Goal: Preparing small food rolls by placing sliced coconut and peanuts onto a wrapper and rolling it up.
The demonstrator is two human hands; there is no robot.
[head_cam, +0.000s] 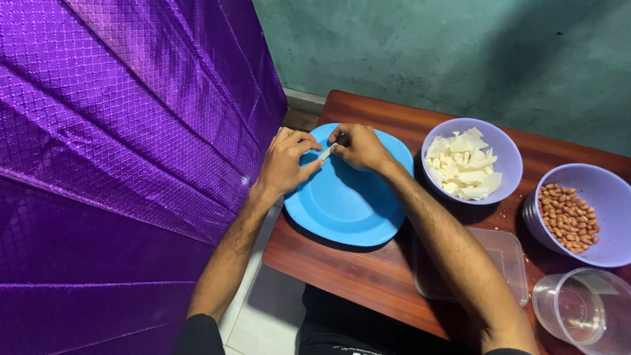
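A small, pale, flat sliver of something white (327,152) is pinched between both hands, just above the far rim of the round blue plastic plate (342,204). The left hand (287,163) is closed on its near end, fingers curled narrow; the right hand (359,146) is closed on the far end, thumb and forefinger tight, and a dark object, possibly a small blade, may be tucked in there, though the view is too small to be sure. The sliver is judged light, thin and brittle, likely to snap if bent, so it is best held by the edges near its ends. To the right, a lilac plastic bowl of similar white chips (470,162) is seen, then a second lilac bowl of red-brown peanuts (577,212), with a clear lidded tub (493,263) and a clear round cup (582,310) nearer, all on the dark wooden table (355,269). Purple quilted fabric (125,144) hangs at left.
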